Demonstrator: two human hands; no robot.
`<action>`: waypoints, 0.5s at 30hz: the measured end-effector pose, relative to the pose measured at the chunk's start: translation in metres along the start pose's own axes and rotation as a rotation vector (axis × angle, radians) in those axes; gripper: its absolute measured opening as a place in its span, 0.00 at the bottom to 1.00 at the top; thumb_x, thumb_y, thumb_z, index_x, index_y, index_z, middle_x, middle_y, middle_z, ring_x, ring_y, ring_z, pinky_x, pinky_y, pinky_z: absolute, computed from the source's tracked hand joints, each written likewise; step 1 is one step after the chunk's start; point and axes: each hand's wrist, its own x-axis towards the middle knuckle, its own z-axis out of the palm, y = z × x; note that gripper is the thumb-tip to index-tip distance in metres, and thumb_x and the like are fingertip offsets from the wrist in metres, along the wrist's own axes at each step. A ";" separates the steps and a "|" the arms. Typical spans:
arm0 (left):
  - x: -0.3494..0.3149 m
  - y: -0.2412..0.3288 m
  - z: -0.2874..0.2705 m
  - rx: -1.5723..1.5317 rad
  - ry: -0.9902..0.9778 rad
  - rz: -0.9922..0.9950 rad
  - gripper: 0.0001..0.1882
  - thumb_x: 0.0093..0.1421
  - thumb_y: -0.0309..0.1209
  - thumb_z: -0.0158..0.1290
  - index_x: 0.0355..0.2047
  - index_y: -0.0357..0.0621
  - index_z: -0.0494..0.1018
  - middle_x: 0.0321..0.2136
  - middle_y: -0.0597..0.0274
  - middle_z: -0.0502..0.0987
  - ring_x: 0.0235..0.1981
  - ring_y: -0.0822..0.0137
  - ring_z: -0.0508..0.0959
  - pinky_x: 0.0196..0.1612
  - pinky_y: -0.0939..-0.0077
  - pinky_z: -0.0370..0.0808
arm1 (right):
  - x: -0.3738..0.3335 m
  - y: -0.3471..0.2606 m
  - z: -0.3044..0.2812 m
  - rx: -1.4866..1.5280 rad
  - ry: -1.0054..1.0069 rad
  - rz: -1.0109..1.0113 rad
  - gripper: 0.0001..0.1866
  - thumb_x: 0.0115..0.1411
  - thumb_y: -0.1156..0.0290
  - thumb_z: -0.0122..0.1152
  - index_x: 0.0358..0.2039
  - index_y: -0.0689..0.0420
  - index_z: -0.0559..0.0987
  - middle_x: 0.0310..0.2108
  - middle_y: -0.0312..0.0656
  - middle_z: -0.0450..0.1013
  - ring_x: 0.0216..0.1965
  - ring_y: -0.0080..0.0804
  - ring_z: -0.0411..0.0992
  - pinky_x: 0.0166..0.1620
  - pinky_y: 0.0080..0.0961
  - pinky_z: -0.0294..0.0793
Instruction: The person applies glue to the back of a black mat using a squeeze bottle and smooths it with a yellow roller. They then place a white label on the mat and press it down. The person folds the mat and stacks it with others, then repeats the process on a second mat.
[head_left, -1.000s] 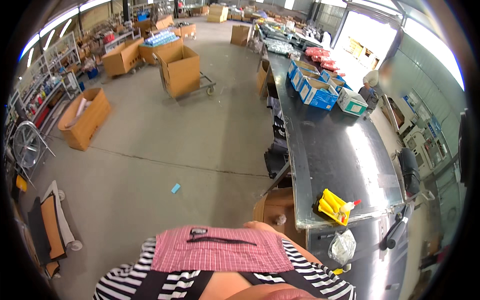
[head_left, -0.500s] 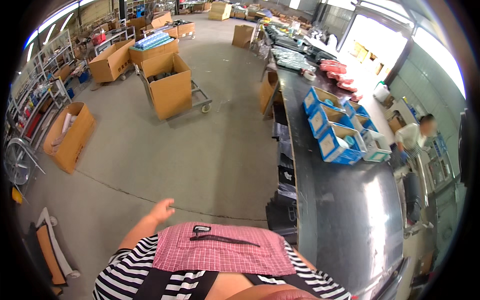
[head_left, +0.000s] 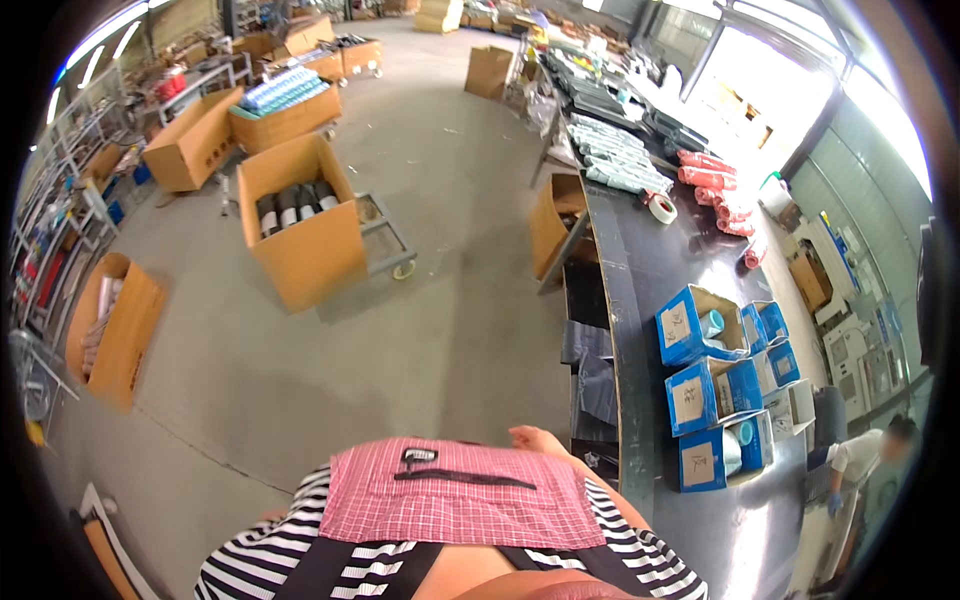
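Note:
My right hand (head_left: 537, 440) shows just past the upper right edge of the pink checked apron (head_left: 455, 500), beside the dark worktable (head_left: 645, 400). Its fingers point left, loosely stretched, and I see nothing held in them; the apron covers its lower part. Of my left hand (head_left: 272, 517) only a sliver of skin shows between the striped sleeve and the apron; its fingers are hidden. Blue open boxes (head_left: 693, 400) stand on the worktable, some with light-blue rolls (head_left: 712, 324) inside. A tall carton (head_left: 305, 250) holding dark rolled pieces rests on a wheeled cart (head_left: 388, 240) ahead to the left.
Grey and red wrapped bundles (head_left: 708, 178) and a tape roll (head_left: 661, 208) lie farther along the worktable. A carton (head_left: 548, 235) stands beside its legs. Another carton (head_left: 120, 335) with rolls stands at the left, near shelving. A person (head_left: 858, 455) is beyond the table, right.
The carton on the cart, the worktable and the blue boxes appear nearer. My left hand has dropped back behind the sleeve, and my right hand has come forward into view.

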 end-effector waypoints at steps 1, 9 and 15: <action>0.040 0.049 -0.037 0.079 0.046 0.112 0.32 0.64 0.41 0.57 0.64 0.39 0.68 0.61 0.42 0.72 0.63 0.44 0.71 0.65 0.56 0.68 | 0.024 0.106 0.022 0.014 0.031 -0.078 0.24 0.65 0.55 0.57 0.55 0.56 0.79 0.56 0.50 0.75 0.58 0.49 0.73 0.62 0.41 0.70; 0.153 0.475 -0.411 -0.512 0.473 0.957 0.24 0.67 0.27 0.56 0.63 0.39 0.68 0.58 0.52 0.76 0.57 0.62 0.76 0.61 0.67 0.72 | 0.102 0.121 -0.073 0.043 0.141 0.542 0.23 0.62 0.57 0.60 0.55 0.55 0.80 0.56 0.49 0.76 0.59 0.49 0.73 0.61 0.41 0.71; 0.222 0.599 -0.454 -0.229 0.258 0.960 0.27 0.62 0.25 0.59 0.63 0.38 0.69 0.60 0.52 0.73 0.60 0.61 0.74 0.65 0.66 0.69 | 0.259 0.139 -0.154 0.117 -0.029 0.596 0.23 0.61 0.60 0.61 0.55 0.54 0.80 0.57 0.48 0.76 0.59 0.49 0.72 0.61 0.41 0.71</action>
